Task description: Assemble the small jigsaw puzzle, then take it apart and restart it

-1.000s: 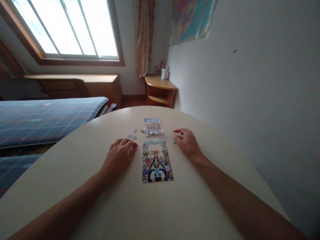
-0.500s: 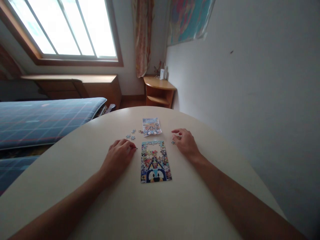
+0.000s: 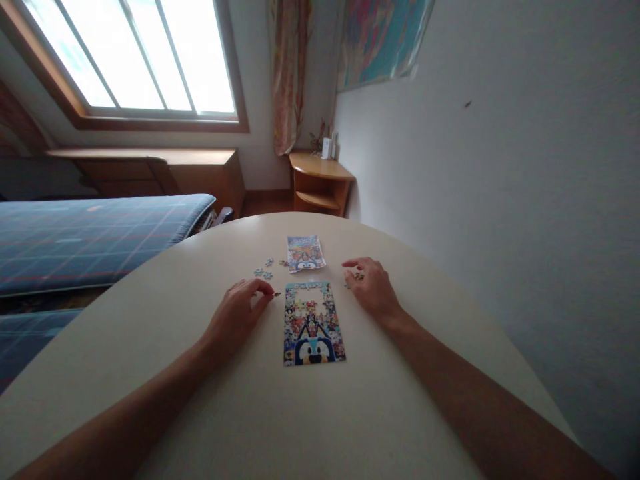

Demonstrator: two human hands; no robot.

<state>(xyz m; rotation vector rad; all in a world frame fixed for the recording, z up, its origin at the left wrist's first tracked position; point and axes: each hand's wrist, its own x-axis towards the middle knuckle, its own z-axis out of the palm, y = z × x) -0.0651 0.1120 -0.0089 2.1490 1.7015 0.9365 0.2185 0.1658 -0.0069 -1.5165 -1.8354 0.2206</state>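
A jigsaw puzzle [image 3: 315, 349] with a blue cartoon dog's face lies flat on the table, its upper middle a pale gap with a few joined pieces inside. On its left, my left hand [image 3: 243, 303] pinches a small puzzle piece [image 3: 278, 294] between thumb and forefinger, just off the puzzle's upper left edge. My right hand [image 3: 371, 287] rests to the right of the puzzle, fingers apart and curved over several loose pieces [image 3: 358, 275], which it partly hides. Beyond the puzzle lies a printed picture sheet [image 3: 305, 253] with the same dog.
Several light blue loose pieces [image 3: 269, 274] lie left of the sheet, and another piece [image 3: 283, 263] is by its edge. The round white table [image 3: 240, 413] reaches near the wall [image 3: 500, 200] at right. A plaid mattress [image 3: 100, 233] stands at left, a corner shelf [image 3: 320, 167] behind.
My left thumb and forefinger have shifted, and the piece at their tips now shows more clearly. My right hand stays almost still over its pieces. The view has moved slightly.
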